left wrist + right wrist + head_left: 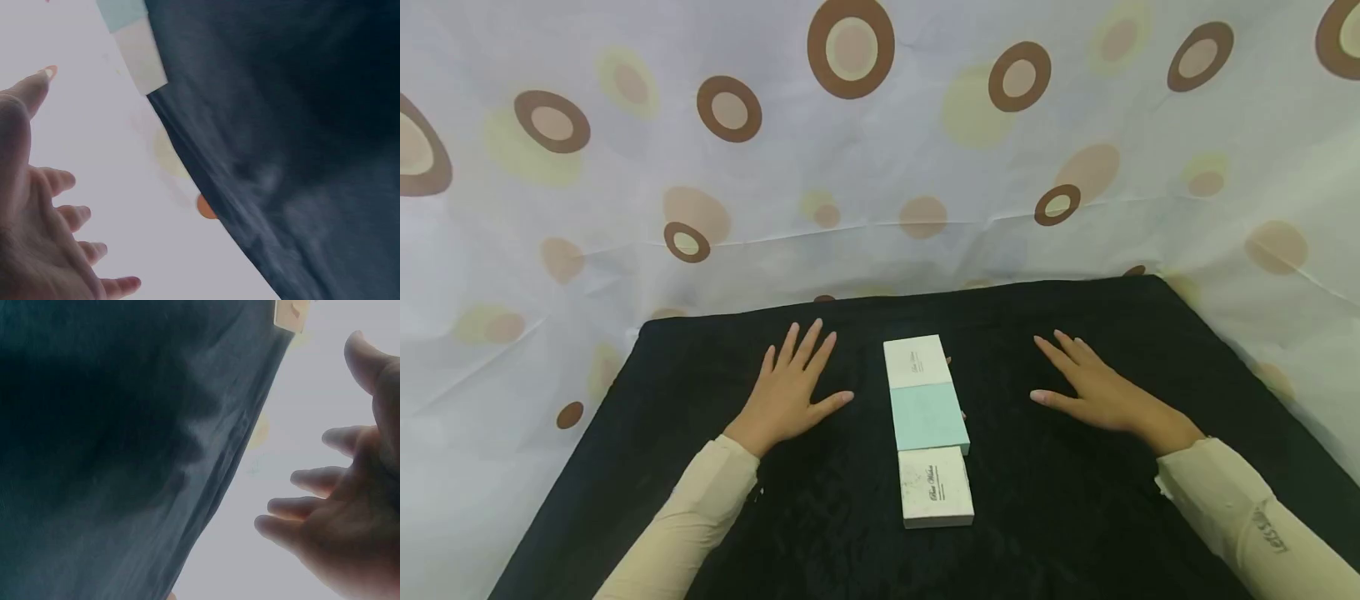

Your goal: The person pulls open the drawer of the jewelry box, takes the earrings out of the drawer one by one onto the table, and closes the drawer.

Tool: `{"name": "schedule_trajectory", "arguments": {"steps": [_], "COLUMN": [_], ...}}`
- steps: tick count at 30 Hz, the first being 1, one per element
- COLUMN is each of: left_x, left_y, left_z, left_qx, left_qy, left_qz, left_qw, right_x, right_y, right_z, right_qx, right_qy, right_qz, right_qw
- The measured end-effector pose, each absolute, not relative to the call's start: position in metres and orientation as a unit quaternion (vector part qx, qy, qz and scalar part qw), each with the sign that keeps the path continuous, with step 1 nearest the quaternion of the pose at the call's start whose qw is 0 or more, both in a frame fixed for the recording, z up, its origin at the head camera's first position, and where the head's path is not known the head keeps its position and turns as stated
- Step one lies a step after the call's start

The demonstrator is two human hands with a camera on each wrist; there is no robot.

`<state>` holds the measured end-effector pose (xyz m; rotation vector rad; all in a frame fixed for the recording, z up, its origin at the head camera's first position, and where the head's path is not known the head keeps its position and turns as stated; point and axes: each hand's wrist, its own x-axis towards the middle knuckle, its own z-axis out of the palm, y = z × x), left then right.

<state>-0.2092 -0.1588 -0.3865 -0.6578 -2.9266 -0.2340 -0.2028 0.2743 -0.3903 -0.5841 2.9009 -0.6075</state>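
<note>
Three flat boxes stand end to end in a line down the middle of the black cloth: a far white box (917, 362) with small print, a mint-green box (929, 417), and a near white box (935, 487) with dark lettering. Small brownish bits peek out at the right edges of the far two. To the left, my left hand (786, 392) is spread, palm down, holding nothing. On the other side my right hand (1097, 387) is also spread and apart from the boxes. Both wrist views show straight, separated fingers, with part of the row at the top.
Black cloth (820, 525) covers the table. Behind it and at both sides hangs a white curtain (880, 150) printed with brown, beige and yellow circles. Pale long sleeves cover both forearms, the right sleeve (1247, 508) bearing dark lettering.
</note>
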Motion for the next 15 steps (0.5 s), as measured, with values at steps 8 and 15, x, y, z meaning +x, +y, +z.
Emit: {"name": "schedule_trajectory", "arguments": {"steps": [8,15], "left_x": [-0.233,-0.245], "left_y": [-0.128,-0.103], "left_z": [-0.376,-0.383], "left_qx": [-0.267,-0.313], "left_qy": [-0.958,-0.945], "left_qz": [-0.093,-0.089], "left_qw": [0.051,0.039], "right_x": [-0.197,-0.190], "right_y": [0.264,0.263], "right_z": [-0.394,-0.396], "right_qx": [-0.216,-0.220], "right_qy": [0.952,0.951], "right_qz": [-0.213,-0.214], "right_qw": [0.033,0.026]}}
